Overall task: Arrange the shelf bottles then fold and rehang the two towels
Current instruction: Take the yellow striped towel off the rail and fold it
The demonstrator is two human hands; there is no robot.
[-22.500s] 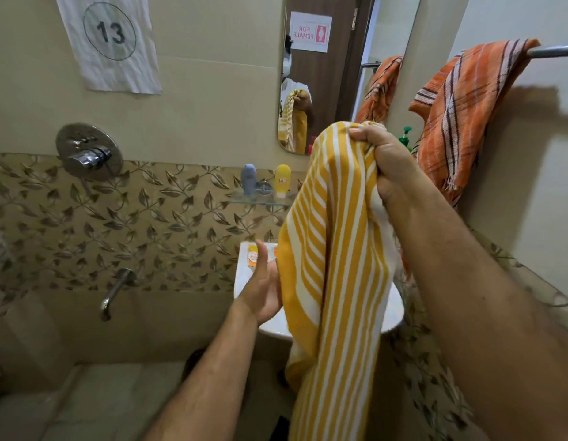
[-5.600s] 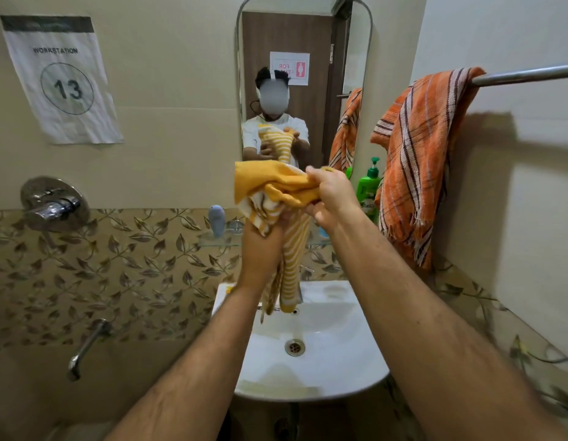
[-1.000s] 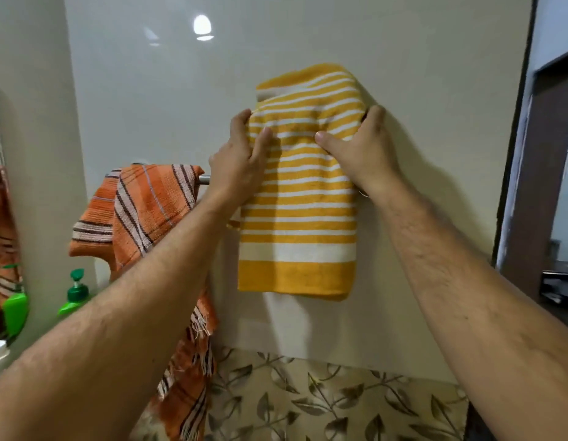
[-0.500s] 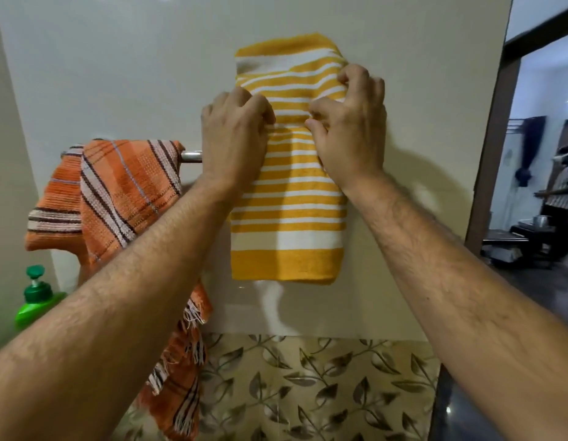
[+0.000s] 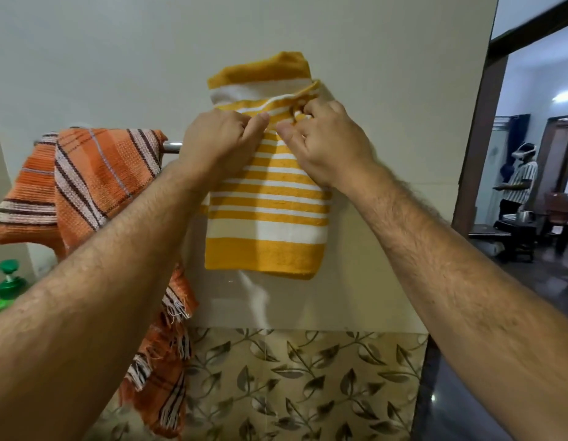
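Mid-frame, his left hand (image 5: 217,140) and right hand (image 5: 324,141) pinch the folded yellow towel (image 5: 266,218), seemingly seating it on the rail (image 5: 171,147). At left, the orange towel (image 5: 95,179) hangs bunched, not yet folded.

Bare hairy forearms, no sleeves; hands (image 5: 273,144) ungloved.

Two towels on show: one yellow striped towel (image 5: 266,214), one orange striped towel (image 5: 85,186). One rail (image 5: 171,147), just a short bare stretch visible between them. Two hands up there, left hand (image 5: 219,141) and right hand (image 5: 324,141). One green pump bottle (image 5: 5,286) at the left edge. One person (image 5: 516,183) through the doorway.
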